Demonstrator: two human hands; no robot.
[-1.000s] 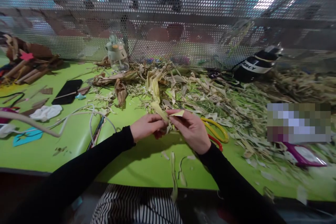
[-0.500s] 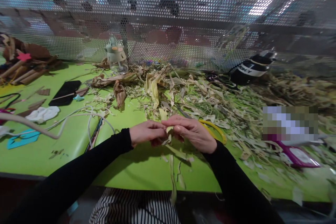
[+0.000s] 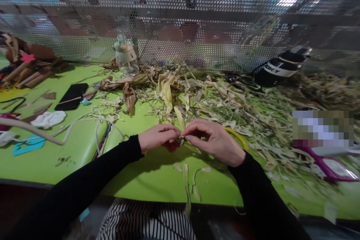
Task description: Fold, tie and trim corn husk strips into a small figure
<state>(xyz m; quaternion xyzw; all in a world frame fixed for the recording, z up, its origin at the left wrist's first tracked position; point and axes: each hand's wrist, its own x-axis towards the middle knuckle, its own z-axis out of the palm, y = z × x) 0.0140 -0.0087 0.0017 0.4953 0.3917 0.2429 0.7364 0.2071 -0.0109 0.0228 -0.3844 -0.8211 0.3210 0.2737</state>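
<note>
My left hand (image 3: 161,137) is closed in a pinch on a small bundle of pale husk (image 3: 182,139) above the green table. From the right, my right hand (image 3: 212,138) pinches the same bundle, thumb and forefinger together at its end. A yellowish husk strip (image 3: 179,117) sticks up behind the fingertips. Partly behind my right hand lies a yellow handle (image 3: 237,137). Loose husk strips (image 3: 186,185) rest on the table below the hands. The bundle's details are too small to make out.
Husk scraps (image 3: 225,108) cover the middle and right. Behind them stand a clear bottle (image 3: 126,58) and a tilted black bottle (image 3: 278,69). At left lie a black phone (image 3: 71,96), white cables (image 3: 67,132) and white tissue (image 3: 48,119). A magenta tool (image 3: 329,165) is at right.
My right hand has shifted a little right and its fingers now pinch the bundle's end. The pale strip that lay across below the fingers no longer shows there. The view has moved slightly.
</note>
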